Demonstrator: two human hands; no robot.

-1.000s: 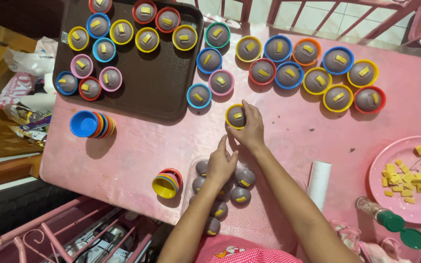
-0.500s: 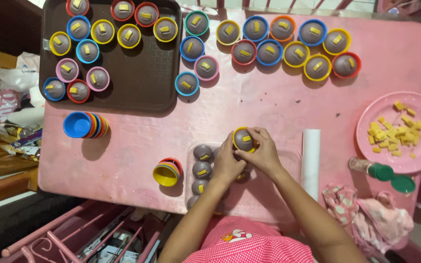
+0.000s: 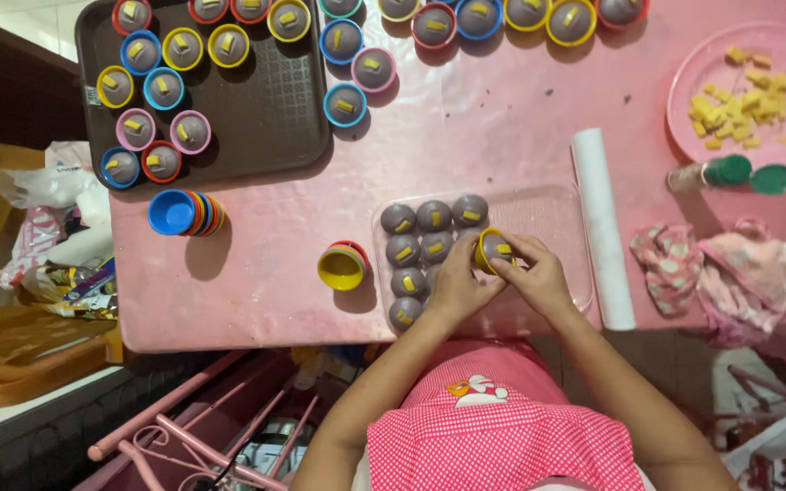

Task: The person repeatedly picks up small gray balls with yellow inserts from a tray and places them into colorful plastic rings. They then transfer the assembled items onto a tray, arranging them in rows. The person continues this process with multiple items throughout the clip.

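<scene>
Both hands meet over clear tray of grey dough balls. Left hand and right hand curl together, gripping one yellow cup; forearms angled inward.

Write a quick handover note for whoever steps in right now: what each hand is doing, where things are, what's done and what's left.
Left hand and right hand: together holding one yellow cup with a grey ball and yellow bit inside, over the clear tray.
Clear tray: about nine grey balls not yet in cups.
Done: filled cups on the dark tray and in a row along the far edge of the pink table.
Left: empty cups in two stacks; yellow pieces on the pink plate.
</scene>
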